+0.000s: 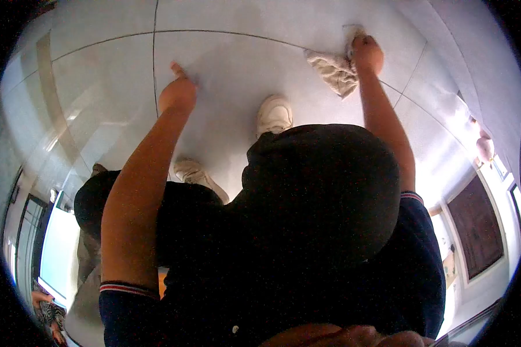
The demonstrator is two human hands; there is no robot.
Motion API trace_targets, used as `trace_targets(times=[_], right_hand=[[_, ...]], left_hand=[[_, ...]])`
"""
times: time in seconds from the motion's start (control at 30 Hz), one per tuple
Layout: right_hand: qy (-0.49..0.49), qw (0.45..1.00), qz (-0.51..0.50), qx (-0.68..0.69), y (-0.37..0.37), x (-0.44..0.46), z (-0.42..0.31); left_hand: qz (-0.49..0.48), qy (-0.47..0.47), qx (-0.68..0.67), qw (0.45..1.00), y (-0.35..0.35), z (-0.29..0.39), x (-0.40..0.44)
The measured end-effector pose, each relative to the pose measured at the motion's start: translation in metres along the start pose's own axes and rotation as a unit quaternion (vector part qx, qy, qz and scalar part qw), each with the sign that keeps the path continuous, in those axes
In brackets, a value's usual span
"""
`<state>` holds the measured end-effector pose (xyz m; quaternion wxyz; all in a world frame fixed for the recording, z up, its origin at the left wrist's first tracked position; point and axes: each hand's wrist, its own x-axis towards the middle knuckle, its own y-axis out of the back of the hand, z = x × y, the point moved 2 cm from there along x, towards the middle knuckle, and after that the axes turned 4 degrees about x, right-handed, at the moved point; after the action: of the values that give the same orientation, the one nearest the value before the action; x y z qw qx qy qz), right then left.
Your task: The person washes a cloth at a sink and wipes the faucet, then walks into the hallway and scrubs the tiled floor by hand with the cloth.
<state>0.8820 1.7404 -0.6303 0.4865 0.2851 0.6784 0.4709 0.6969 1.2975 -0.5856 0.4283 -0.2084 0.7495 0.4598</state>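
My right hand (367,55) is low over the pale tiled floor (231,63), its fingers closed around a crumpled beige cloth (336,72). Part of the cloth spreads on the tiles to the left of the hand. My left hand (178,91) is down near the floor on the other side, close to a dark tile joint. One finger or thumb sticks out from it; the other fingers are mostly hidden. Nothing shows in that hand.
Two light shoes, one (274,114) between my arms and another (195,173) by my left forearm, stand on the tiles. My dark-clothed knee (330,185) fills the middle. A bright panel (58,248) is at left, a dark brown panel (476,225) at right.
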Motion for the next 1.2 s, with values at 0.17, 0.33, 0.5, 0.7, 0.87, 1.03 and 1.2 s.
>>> trace_targets(times=[0.17,0.33,0.5,0.7,0.87,1.03,1.2], right_hand=[[0.096,0.994,-0.050,-0.032,-0.015,-0.050,-0.018],[0.064,0.997,-0.021,0.023,-0.015,-0.027,0.007],[0.003,1.000,-0.028,0.011,0.000,0.003,0.018],[0.095,0.990,-0.099,-0.034,-0.006,-0.028,-0.021],[0.033,0.997,-0.074,0.009,-0.001,0.017,0.016],[0.024,0.999,0.019,0.016,-0.008,0.004,-0.004],[0.084,0.993,-0.087,-0.009,-0.016,-0.048,-0.033]], left_hand=[[0.032,-0.027,0.007,0.999,-0.014,0.010,0.010],[0.012,-0.016,0.003,1.000,-0.007,0.011,0.008],[-0.003,0.009,-0.016,1.000,-0.004,0.014,0.005],[0.024,-0.034,0.027,0.999,-0.015,0.010,0.013],[0.016,-0.017,0.023,0.999,-0.008,0.012,0.007],[0.017,-0.018,0.006,1.000,-0.009,0.008,0.008],[0.005,-0.006,-0.002,1.000,-0.004,0.006,0.001]])
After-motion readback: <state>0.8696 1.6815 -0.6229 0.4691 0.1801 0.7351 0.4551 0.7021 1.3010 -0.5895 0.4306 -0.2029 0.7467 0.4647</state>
